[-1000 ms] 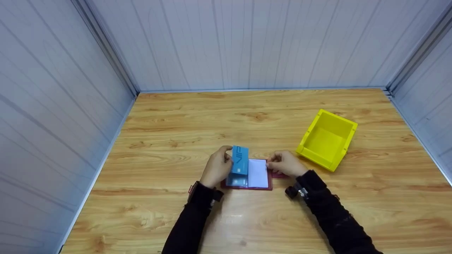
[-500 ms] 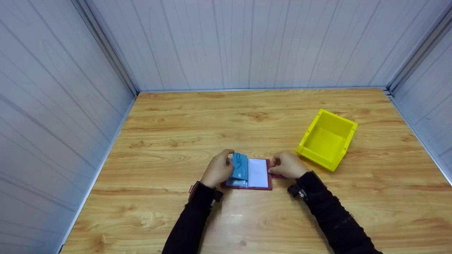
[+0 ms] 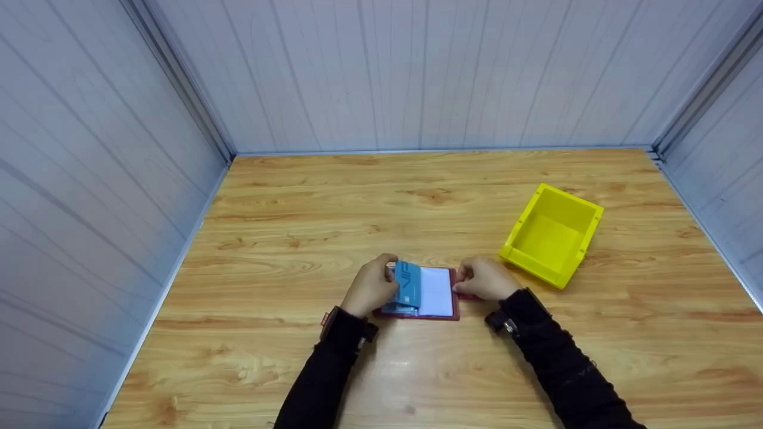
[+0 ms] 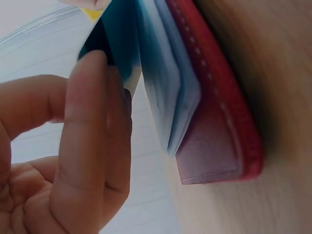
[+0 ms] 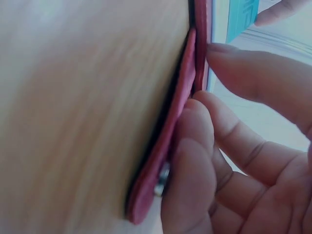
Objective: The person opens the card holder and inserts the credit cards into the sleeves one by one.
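Observation:
A red card holder (image 3: 456,308) lies spread on the wooden table, with clear sleeves on its left side and a white page (image 3: 436,292) on its right. My left hand (image 3: 369,289) pinches a blue card (image 3: 408,285) marked "VIP", tilted over the left sleeves. Whether the card's lower end is inside a sleeve I cannot tell. My right hand (image 3: 486,279) grips the holder's right edge. In the right wrist view, its fingers lie along the red strap (image 5: 158,141), which carries a metal snap (image 5: 162,179). Stacked sleeves (image 4: 163,83) stand raised off the red cover in the left wrist view.
Beyond the right hand, a yellow bin (image 3: 530,268) stands on the wooden table (image 3: 298,208). Pale panel walls (image 3: 387,71) enclose the table at the back and on both sides.
The blue card has come down lower toward the left sleeves, my left hand moving slightly right with it. My right thumb has shifted a little down along the holder's edge.

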Available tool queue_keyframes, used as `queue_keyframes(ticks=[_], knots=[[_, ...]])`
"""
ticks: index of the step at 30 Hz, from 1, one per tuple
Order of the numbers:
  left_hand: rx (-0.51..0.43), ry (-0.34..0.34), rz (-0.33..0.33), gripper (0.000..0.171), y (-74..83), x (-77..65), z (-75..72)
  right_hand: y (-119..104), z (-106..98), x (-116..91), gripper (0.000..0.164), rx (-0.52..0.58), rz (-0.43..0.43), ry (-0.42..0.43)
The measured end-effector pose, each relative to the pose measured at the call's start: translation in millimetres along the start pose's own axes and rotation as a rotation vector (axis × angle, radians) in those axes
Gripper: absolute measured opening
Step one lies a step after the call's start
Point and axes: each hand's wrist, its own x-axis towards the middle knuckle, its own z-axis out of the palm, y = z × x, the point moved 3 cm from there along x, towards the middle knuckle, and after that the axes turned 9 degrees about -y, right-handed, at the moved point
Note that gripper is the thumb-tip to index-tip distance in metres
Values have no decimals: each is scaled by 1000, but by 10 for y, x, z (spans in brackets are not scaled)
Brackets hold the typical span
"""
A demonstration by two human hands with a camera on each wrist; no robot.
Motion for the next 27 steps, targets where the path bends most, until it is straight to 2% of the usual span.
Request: queue_keyframes(ticks=[9,22,27], knots=[[43,-10,-20,58,14,0,-17,5,-1,5,17,-8,-12,13],[40,-10,-4,58,16,-5,-20,20,13,11,17,1,0,3],[43,-7,-1,57,10,-8,-10,28,11,12,17,3,-24,9]])
